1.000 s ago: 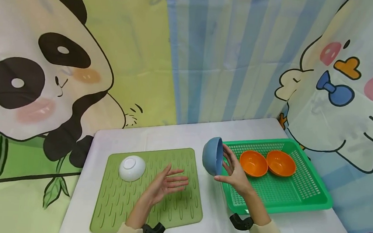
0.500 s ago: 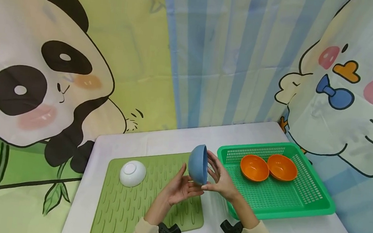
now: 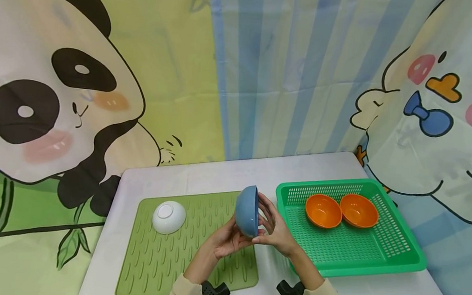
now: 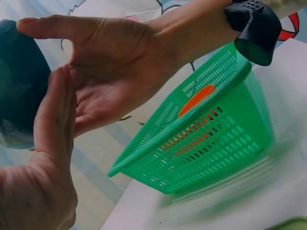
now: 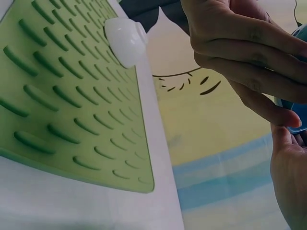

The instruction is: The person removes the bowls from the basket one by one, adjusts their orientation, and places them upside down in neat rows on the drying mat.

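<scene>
A blue bowl is held above the table on its side, its mouth turned to the right. My left hand grips it from below and to the left, fingers under its lower edge. From the right, my right hand holds the rim, thumb low and fingers higher up. The left wrist view shows the bowl dark at the left edge, between both hands; the right wrist view catches only a sliver of it behind the fingers. A white bowl lies upside down on the green ribbed mat.
To the right stands a green plastic basket with perforated walls. Two orange bowls sit in it mouth up, a left one and a right one. Cartoon-printed curtains hang behind the white table.
The right hand has brought the blue bowl leftward from beside the basket to above the mat's right edge. The left hand has moved right, from open and apart to gripping the bowl.
</scene>
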Motion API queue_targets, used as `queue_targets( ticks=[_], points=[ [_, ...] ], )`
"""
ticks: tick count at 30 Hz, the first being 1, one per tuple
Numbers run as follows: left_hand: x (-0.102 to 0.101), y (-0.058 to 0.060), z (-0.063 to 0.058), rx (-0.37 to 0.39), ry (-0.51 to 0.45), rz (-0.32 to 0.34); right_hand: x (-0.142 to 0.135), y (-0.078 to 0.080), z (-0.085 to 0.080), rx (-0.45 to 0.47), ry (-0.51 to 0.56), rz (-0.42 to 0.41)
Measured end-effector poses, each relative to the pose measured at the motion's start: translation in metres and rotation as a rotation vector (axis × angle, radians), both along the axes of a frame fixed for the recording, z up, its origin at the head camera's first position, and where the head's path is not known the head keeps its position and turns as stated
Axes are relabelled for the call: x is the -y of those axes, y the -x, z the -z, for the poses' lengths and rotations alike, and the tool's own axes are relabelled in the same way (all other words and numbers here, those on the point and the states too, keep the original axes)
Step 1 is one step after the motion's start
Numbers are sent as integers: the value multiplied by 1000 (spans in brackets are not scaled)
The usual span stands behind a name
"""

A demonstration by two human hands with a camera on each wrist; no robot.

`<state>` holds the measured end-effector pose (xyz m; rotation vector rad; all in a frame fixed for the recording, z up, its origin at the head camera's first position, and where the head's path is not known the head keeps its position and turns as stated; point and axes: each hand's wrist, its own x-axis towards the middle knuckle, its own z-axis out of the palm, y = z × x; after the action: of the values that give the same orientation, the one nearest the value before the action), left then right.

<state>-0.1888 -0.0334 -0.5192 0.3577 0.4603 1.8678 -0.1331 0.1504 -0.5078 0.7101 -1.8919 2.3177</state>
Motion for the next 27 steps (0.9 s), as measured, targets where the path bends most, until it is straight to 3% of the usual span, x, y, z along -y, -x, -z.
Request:
queue_targets(
  ticks=[7,16,20,24,27],
  points=[
    [0,-1,-3,1,41,-31,1,1,-1,16,-16,-11],
    [5,3,-2,-105,102,-73,2,3,-8,-30,-146,12],
    [11,8,1,-126,250,-136,-3,5,-17,-98,-287,67],
    [20,15,8,-213,445,-219,-6,5,-35,-139,-532,202],
    [28,21,12,-310,531,-240,-6,5,-48,-172,-725,263]
  ],
)
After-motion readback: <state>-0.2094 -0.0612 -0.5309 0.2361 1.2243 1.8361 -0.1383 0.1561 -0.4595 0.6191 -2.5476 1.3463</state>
